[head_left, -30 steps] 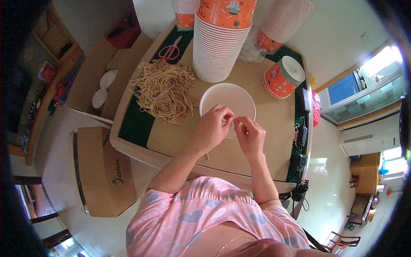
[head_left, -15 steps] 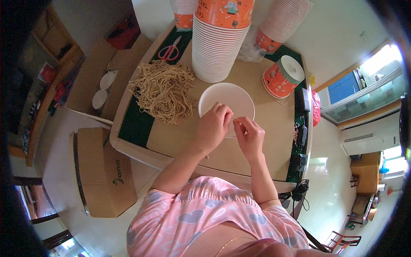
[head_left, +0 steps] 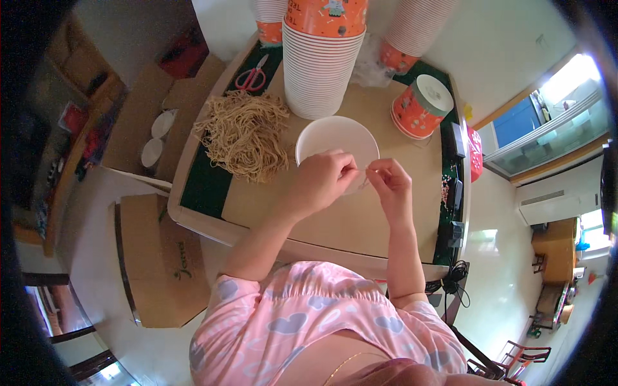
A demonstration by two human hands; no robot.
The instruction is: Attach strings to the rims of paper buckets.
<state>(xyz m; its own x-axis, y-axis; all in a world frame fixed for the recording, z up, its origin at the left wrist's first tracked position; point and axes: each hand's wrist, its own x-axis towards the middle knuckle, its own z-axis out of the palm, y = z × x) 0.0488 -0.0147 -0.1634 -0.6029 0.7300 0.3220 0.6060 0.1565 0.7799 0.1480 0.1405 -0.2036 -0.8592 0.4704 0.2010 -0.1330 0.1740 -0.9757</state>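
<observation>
My left hand (head_left: 328, 179) is closed in a pinch over the near rim of a white-lined paper bucket (head_left: 338, 134). What its fingers hold is hidden. Close beside it, my right hand (head_left: 391, 180) pinches a thin strand, too fine to make out clearly, with a small gap between the two hands. The bucket stands open end up on the brown board. To its left lies a loose heap of beige cords (head_left: 244, 136). Behind it rises a tall stack of orange-patterned paper buckets (head_left: 318, 71).
Scissors with red handles (head_left: 251, 78) lie behind the cords. An upside-down orange bucket (head_left: 421, 108) stands at the right, and further stacked buckets (head_left: 418, 29) at the back. Black cables (head_left: 454, 282) hang at the table's right corner. Cardboard boxes (head_left: 161, 257) stand on the floor at left.
My hands have drawn apart, the right one moving right and slightly up. The left hand has turned so its back faces up more. The whole view has shifted slightly.
</observation>
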